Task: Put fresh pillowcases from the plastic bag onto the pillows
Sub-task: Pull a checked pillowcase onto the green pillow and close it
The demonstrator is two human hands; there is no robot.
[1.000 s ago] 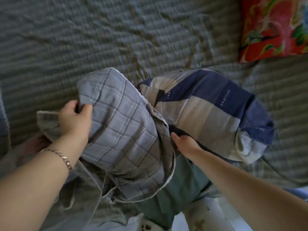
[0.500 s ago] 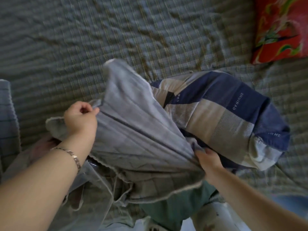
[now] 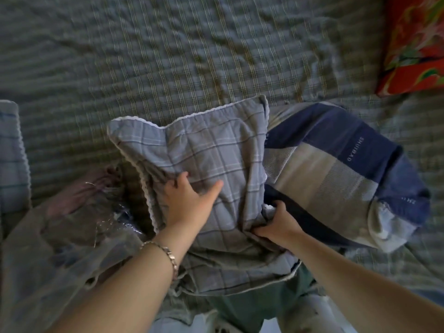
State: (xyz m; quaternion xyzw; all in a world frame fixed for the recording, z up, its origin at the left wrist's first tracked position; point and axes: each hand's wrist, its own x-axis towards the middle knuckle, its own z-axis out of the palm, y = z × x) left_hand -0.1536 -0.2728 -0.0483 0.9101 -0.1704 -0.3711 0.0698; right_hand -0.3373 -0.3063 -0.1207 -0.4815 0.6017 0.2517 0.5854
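The word "SHUIBAO" is printed in small white letters on a dark blue stripe of the blue and grey striped pillow [image 3: 336, 169], and a few more letters near its right end are too blurry to read

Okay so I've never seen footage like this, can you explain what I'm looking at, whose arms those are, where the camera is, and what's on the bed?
There is no machine here. The camera sits on a person's head and looks down, so the two bare arms reaching up from the bottom are that person's own.

The surface is a bed with a wrinkled checked sheet. The left hand, with a bracelet on its wrist, lies spread flat on a grey-blue plaid pillowcase. The right hand grips a bunch of that same fabric at its right edge. Beside it, to the right, lies a pillow in a blue and beige striped cover.

On the left is a crumpled clear plastic bag, and a red flowered cushion shows at the top right.
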